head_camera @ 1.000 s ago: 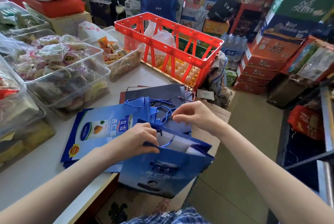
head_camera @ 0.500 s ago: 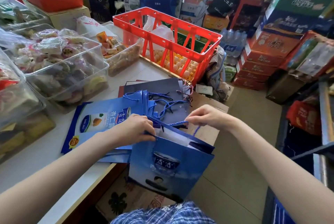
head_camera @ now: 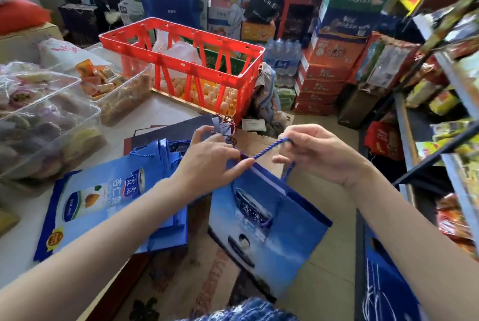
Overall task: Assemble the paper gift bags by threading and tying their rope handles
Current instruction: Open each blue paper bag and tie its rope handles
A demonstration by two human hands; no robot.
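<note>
Two hands work one blue rope (head_camera: pixel 267 150) above an open blue gift bag (head_camera: pixel 269 219) hanging off the near edge of the white table (head_camera: pixel 145 118). At left a stack of flat blue bags (head_camera: pixel 103 198) lies on the table, its print in Chinese characters too blurred to read. The left hand (head_camera: pixel 207 162) pinches the rope at the bag's rim. The rope's taut stretch rises rightward and away to the right hand (head_camera: pixel 316 154), which pinches its loop. Farther off, an orange crate (head_camera: pixel 181 61) stands.
</note>
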